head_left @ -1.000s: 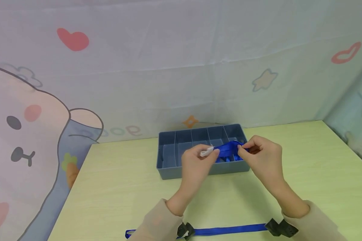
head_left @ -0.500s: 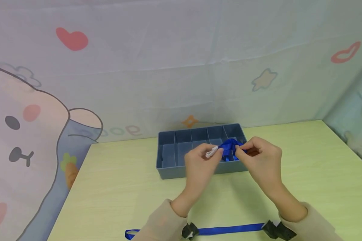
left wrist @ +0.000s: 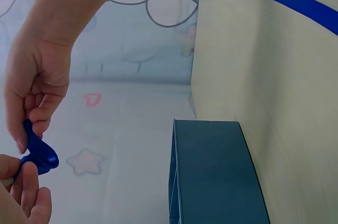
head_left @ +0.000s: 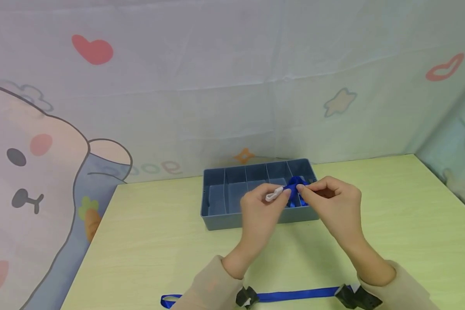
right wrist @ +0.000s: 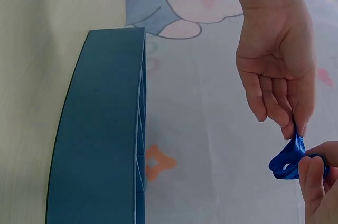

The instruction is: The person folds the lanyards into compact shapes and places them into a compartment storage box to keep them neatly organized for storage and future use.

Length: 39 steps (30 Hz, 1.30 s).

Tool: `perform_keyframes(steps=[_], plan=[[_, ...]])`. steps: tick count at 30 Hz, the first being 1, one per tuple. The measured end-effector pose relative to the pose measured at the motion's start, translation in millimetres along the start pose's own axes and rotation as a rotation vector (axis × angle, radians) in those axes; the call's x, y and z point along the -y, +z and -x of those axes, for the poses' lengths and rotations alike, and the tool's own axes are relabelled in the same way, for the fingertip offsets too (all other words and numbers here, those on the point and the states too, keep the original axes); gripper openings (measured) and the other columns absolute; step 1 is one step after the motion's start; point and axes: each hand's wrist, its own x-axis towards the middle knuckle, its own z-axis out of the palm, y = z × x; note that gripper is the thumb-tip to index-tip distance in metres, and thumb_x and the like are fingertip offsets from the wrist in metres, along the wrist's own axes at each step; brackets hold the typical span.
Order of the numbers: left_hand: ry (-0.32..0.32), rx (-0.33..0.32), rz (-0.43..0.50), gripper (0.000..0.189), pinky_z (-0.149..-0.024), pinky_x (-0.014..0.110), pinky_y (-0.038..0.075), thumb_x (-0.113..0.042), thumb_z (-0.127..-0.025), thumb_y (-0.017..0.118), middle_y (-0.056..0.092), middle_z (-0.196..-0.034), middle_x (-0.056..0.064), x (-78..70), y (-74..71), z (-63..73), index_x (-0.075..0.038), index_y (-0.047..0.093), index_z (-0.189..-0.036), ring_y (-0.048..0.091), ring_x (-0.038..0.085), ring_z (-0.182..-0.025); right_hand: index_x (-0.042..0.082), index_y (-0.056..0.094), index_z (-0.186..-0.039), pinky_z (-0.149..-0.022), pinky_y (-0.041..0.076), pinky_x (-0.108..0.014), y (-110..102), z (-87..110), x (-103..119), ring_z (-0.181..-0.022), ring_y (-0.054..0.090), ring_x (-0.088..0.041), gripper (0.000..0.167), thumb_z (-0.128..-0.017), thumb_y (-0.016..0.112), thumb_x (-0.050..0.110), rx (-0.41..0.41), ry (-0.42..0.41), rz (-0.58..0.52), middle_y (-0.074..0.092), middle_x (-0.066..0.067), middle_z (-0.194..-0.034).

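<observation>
Two hands mask the right end of the tray [head_left: 221, 222], so whose the blue showing there is cannot be told, and the left sleeve [head_left: 213, 282] covers part of one flat ribbon [head_left: 298, 295] toward the table's [head_left: 151, 232] cut-off front edge. The left hand [head_left: 261, 211] and right hand [head_left: 338, 209] each pinch, thumb closed to fingertips, one folded blue ribbon [head_left: 293, 187] above the rim of that single five-compartment tray, near the back edge.

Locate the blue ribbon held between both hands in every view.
Head: blue ribbon right of centre, below mid-height.
Left wrist: blue ribbon near left edge, lower half.
Right wrist: blue ribbon near right edge, lower half.
Shared landmark: blue-grey tray, in all three.
</observation>
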Motion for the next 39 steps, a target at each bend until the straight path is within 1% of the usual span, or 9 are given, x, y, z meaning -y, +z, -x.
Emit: perform_keyframes(steps=[5, 10, 14, 20, 26, 29, 34, 37, 39], plan=[[-0.113, 0.029, 0.121, 0.015, -0.066, 0.028, 0.055, -0.011, -0.082, 0.073, 0.068, -0.083, 0.013, 0.0, 0.2, -2.8, 0.002, 0.07, -0.088, 0.067, 0.021, -0.07, -0.003, 0.07, -0.078, -0.051, 0.052, -0.025, -2.1, -1.2, 2.9, -0.057, 0.063, -0.015, 0.009, -0.077, 0.075, 0.004, 0.056, 0.09, -0.077, 0.066, 0.002, -0.068], [-0.17, 0.047, 0.161, 0.015, -0.069, 0.031, 0.056, -0.01, -0.08, 0.073, 0.068, -0.08, 0.013, -1.7, 1.0, -3.4, 0.003, 0.071, -0.087, 0.067, 0.017, -0.07, -0.008, 0.069, -0.082, -0.055, 0.054, -0.027, -2.1, -2.2, 4.7, -0.058, 0.065, -0.015, 0.013, -0.079, 0.073, 0.004, 0.089, 0.135, -0.134, 0.068, 0.002, -0.072], [-0.187, 0.065, 0.179, 0.014, -0.071, 0.031, 0.055, -0.008, -0.081, 0.073, 0.069, -0.081, 0.014, -2.2, 0.7, -4.0, 0.004, 0.07, -0.088, 0.066, 0.016, -0.071, -0.01, 0.069, -0.084, -0.057, 0.054, -0.025, -3.8, -3.2, 1.9, -0.059, 0.064, -0.014, 0.009, -0.083, 0.067, -0.001, 0.153, 0.087, -0.173, 0.068, 0.001, -0.072], [-0.218, 0.088, 0.199, 0.015, -0.073, 0.031, 0.055, -0.008, -0.082, 0.071, 0.069, -0.084, 0.015, -2.5, -2.3, -5.3, 0.005, 0.07, -0.091, 0.067, 0.017, -0.074, -0.013, 0.067, -0.094, -0.062, 0.054, -0.022, -10.7, -6.9, -4.3, -0.068, 0.064, -0.013, 0.015, -0.084, 0.055, -0.015, 0.334, -0.027, -0.255, 0.066, -0.003, -0.083], [-0.254, 0.131, 0.238, 0.016, -0.075, 0.032, 0.055, -0.006, -0.083, 0.07, 0.069, -0.087, 0.016, -2.6, -5.3, -6.5, 0.006, 0.07, -0.094, 0.067, 0.018, -0.076, -0.005, 0.069, -0.101, -0.057, 0.05, -0.021, -17.7, -12.0, -7.0, -0.07, 0.059, -0.014, 0.02, -0.082, 0.064, -0.009, 0.441, -0.041, -0.182, 0.065, -0.004, -0.09], [-0.273, 0.17, 0.253, 0.016, -0.078, 0.032, 0.054, -0.004, -0.084, 0.068, 0.069, -0.089, 0.016, -2.8, -7.0, -6.2, 0.007, 0.069, -0.096, 0.068, 0.02, -0.077, -0.003, 0.07, -0.1, -0.055, 0.049, -0.022, -19.4, -12.5, -7.1, -0.07, 0.057, -0.015, 0.019, -0.082, 0.065, -0.007, 0.457, -0.036, -0.15, 0.063, -0.004, -0.089], [-0.264, 0.222, 0.233, 0.017, -0.08, 0.032, 0.053, -0.005, -0.084, 0.069, 0.069, -0.088, 0.017, -2.5, -10.3, -5.2, 0.007, 0.07, -0.096, 0.068, 0.02, -0.078, -0.002, 0.071, -0.097, -0.061, 0.053, -0.023, -19.3, -12.7, -8.2, -0.074, 0.059, -0.016, 0.017, -0.08, 0.068, -0.006, 0.468, -0.046, -0.119, 0.062, -0.004, -0.086], [-0.26, 0.234, 0.2, 0.018, -0.077, 0.032, 0.054, -0.005, -0.081, 0.072, 0.068, -0.087, 0.016, -1.4, -11.2, -5.0, 0.005, 0.07, -0.095, 0.067, 0.018, -0.078, 0.002, 0.071, -0.098, -0.063, 0.053, -0.023, -18.1, -12.8, -9.4, -0.072, 0.058, -0.015, 0.019, -0.08, 0.069, -0.004, 0.467, -0.046, -0.066, 0.06, -0.003, -0.082], [-0.281, 0.229, 0.189, 0.018, -0.074, 0.032, 0.055, -0.005, -0.078, 0.074, 0.068, -0.086, 0.013, -0.9, -11.3, -4.9, 0.004, 0.071, -0.094, 0.068, 0.018, -0.078, 0.005, 0.071, -0.1, -0.063, 0.053, -0.023, -16.8, -12.6, -9.9, -0.069, 0.057, -0.015, 0.021, -0.08, 0.07, -0.002, 0.466, -0.035, -0.026, 0.058, -0.003, -0.08]])
